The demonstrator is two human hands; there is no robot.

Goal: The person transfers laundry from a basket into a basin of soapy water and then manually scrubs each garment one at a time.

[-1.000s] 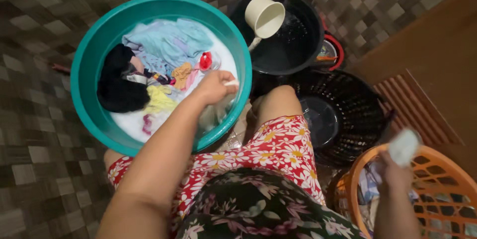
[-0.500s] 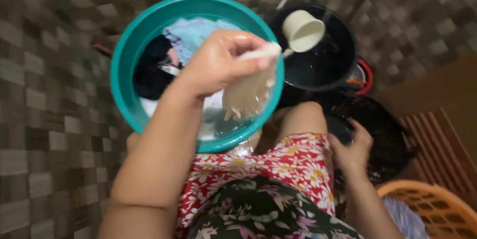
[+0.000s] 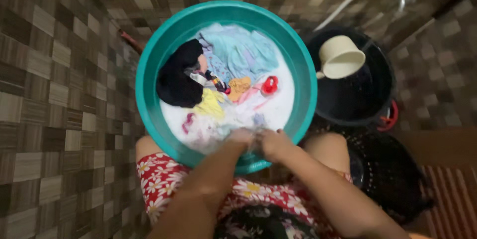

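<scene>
Left hand (image 3: 240, 137) and right hand (image 3: 272, 142) pressed together, both squeezing a wet pale cloth (image 3: 254, 137) at the near edge of the green tub (image 3: 149, 65), soapy water and clothes (image 3: 233, 55) inside, black bucket (image 3: 385, 95) with a cream scoop (image 3: 342, 57) beside it.

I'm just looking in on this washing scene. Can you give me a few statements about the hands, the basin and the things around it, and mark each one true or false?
1. Both hands, left hand and right hand, meet at the near edge of the teal basin. True.
2. The basin holds only clear water. False: it holds sudsy water and a mix of clothes.
3. A cream scoop sits in the black bucket. True.
4. The scoop lies in the teal basin. False: it is in the bucket beside it.
5. The floor is plain white. False: brown tiles.
</scene>
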